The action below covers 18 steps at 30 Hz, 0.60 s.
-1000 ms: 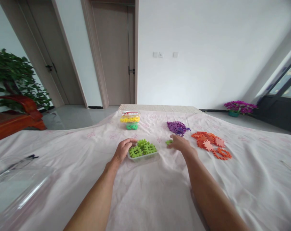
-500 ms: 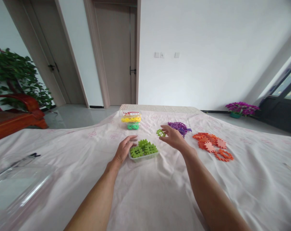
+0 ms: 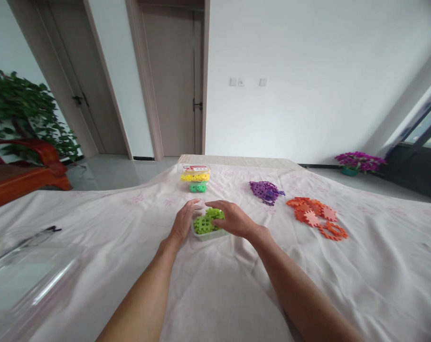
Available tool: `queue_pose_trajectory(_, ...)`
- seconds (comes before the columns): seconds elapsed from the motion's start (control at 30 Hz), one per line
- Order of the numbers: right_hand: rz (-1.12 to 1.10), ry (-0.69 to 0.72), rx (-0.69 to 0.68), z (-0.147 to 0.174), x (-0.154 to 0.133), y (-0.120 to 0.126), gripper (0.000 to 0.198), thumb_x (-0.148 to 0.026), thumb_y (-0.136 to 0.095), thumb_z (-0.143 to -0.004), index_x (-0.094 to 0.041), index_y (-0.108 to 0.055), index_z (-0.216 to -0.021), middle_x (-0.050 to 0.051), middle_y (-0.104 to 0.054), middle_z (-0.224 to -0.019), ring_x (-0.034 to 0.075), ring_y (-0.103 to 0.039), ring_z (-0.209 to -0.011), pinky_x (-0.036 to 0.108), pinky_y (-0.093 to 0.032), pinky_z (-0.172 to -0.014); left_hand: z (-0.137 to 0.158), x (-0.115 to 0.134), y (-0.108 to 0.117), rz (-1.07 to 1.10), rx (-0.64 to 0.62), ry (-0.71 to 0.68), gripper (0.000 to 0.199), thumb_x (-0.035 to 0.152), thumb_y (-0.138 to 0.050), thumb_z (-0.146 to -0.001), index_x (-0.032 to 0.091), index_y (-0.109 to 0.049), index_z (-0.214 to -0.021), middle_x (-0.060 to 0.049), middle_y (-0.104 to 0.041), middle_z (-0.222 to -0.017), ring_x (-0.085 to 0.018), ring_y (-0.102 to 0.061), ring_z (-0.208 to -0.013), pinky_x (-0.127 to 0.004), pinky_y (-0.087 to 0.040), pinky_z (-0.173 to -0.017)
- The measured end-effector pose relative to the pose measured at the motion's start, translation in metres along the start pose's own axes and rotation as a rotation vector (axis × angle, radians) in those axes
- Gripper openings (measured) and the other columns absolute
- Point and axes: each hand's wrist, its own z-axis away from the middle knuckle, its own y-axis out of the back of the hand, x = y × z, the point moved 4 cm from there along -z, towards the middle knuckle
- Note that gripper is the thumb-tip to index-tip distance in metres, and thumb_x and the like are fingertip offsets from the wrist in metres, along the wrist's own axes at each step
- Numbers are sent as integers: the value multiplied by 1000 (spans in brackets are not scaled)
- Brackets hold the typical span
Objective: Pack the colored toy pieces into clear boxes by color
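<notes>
A small clear plastic tub (image 3: 210,236) stands in front of me, filled with green notched plastic building pieces (image 3: 203,224). My left hand (image 3: 182,221) is at the tub's left side, fingers stretched forward and apart from the thumb; whether it touches the rim I cannot tell. Over the tub's right part lies my right hand (image 3: 235,218), its thumb and fingers spread above the green pieces. No separate piece shows in its fingers, and it hides the right side of the pile.
Behind the tub stand stacked clear boxes of yellow and green pieces (image 3: 196,178). Purple pieces (image 3: 265,191) and orange pieces (image 3: 311,213) lie in heaps to the right. A large clear plastic box (image 3: 26,275) is at the left, on the pale tablecloth (image 3: 215,294).
My right hand has moved left and down from beside the purple heap to the tub. The green piece it held no longer shows apart from the pile. My left hand has hardly moved.
</notes>
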Motion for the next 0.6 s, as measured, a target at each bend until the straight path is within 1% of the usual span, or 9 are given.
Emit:
queue_pose_trajectory(0.1,39,-125,145,2,21,11,47,-14,-58,-78,-22,-60,-125,6,-67,-119,20,-63,-104,36,-48,-95,-4,1,16,-157,166,-43,45,47,-38,-91,19,-59,-119,-9,-69,-109,-23,-64,-102,-38,-45,-95)
queue_pose_trajectory(0.2,113,-295,285,8,49,23,42,-16,-54,-82,-21,-60,-123,7,-68,-115,20,-64,-100,35,-48,-93,-6,9,45,-520,359,-49,40,36,-43,-87,21,-58,-122,-10,-63,-124,-25,-53,-120,-38,-35,-106)
queue_pose_trajectory(0.27,155,-418,325,14,70,26,43,-14,-51,-83,-21,-58,-124,7,-69,-114,20,-64,-101,34,-47,-93,-5,13,67,-822,460,25,46,32,-44,-86,22,-52,-130,-11,-53,-137,-29,-40,-132,-45,-25,-112)
queue_pose_trajectory(0.33,190,-521,319,21,89,25,46,-12,-47,-83,-20,-56,-127,6,-69,-114,19,-63,-102,32,-46,-93,-2,10,86,-1074,521,173,57,42,-49,-83,24,-45,-137,-14,-39,-149,-36,-21,-141,-57,-16,-111)
queue_pose_trajectory(0.37,204,-559,306,25,97,22,47,-10,-45,-83,-20,-56,-127,6,-69,-114,19,-63,-103,31,-45,-93,0,6,94,-1158,520,266,65,50,-51,-80,24,-43,-139,-16,-32,-152,-40,-15,-142,-63,-14,-108)
queue_pose_trajectory(0.4,216,-588,291,29,103,19,48,-9,-44,-83,-20,-56,-128,6,-68,-115,19,-62,-103,30,-45,-93,1,0,101,-1209,498,358,74,59,-52,-77,24,-41,-140,-18,-29,-153,-43,-14,-141,-66,-13,-105)
queue_pose_trajectory(0.47,232,-620,259,36,113,12,48,-9,-44,-82,-19,-56,-127,7,-67,-117,18,-61,-104,29,-43,-93,2,-15,110,-1247,408,512,88,73,-49,-70,23,-40,-141,-21,-32,-150,-45,-21,-138,-67,-15,-103)
queue_pose_trajectory(0.53,244,-622,232,42,119,5,43,-12,-45,-84,-19,-59,-124,8,-66,-117,19,-60,-105,28,-43,-93,1,-27,113,-1259,324,579,96,80,-45,-66,23,-38,-143,-22,-35,-147,-44,-25,-136,-65,-16,-103)
queue_pose_trajectory(0.6,260,-599,218,46,122,1,37,-15,-45,-86,-19,-62,-119,9,-66,-116,19,-59,-106,28,-42,-93,-2,-33,113,-1270,278,576,102,83,-44,-63,24,-35,-145,-22,-35,-148,-43,-25,-137,-64,-15,-104)
